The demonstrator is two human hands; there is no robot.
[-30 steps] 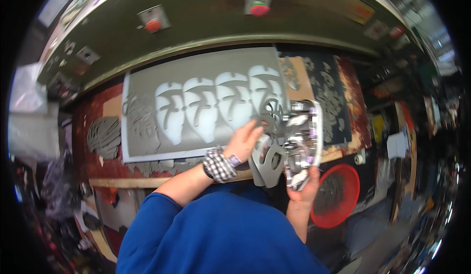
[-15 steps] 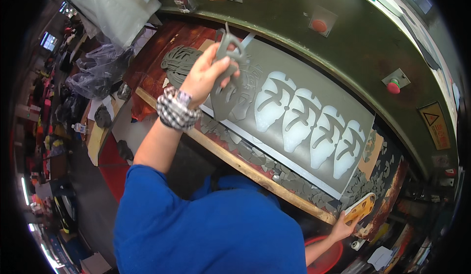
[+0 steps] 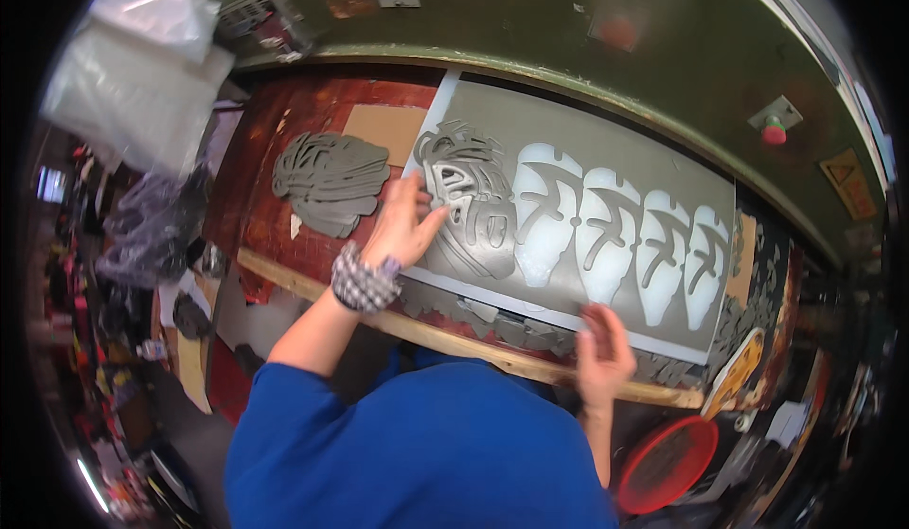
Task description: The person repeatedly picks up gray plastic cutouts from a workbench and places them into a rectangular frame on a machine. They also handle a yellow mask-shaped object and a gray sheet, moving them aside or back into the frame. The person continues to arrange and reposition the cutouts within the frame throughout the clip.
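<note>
My left hand (image 3: 405,221), fingers apart, is at the left side of a loose heap of grey cut-out pieces (image 3: 473,202) with slots in them. The heap lies on the left end of a grey sheet (image 3: 653,164). Several pale, slotted cut-out shapes (image 3: 544,212) run in a row across this sheet. My right hand (image 3: 603,354) is over the sheet's front edge, slightly blurred, with its fingers a little curled and nothing visible in it. A yellow cutting die (image 3: 737,373) rests at the table's right end, apart from both hands.
A pile of grey slotted pieces (image 3: 331,179) sits on the red-brown table (image 3: 256,150), left of the sheet. Grey scraps (image 3: 516,330) line the wooden front rail (image 3: 473,344). A red basin (image 3: 668,467) stands below right. The green machine (image 3: 511,8) spans the back.
The grey pieces in my left hand have come down onto the sheet's left end. My right hand has let go of the yellow cutting die and moved left to the sheet's front edge.
</note>
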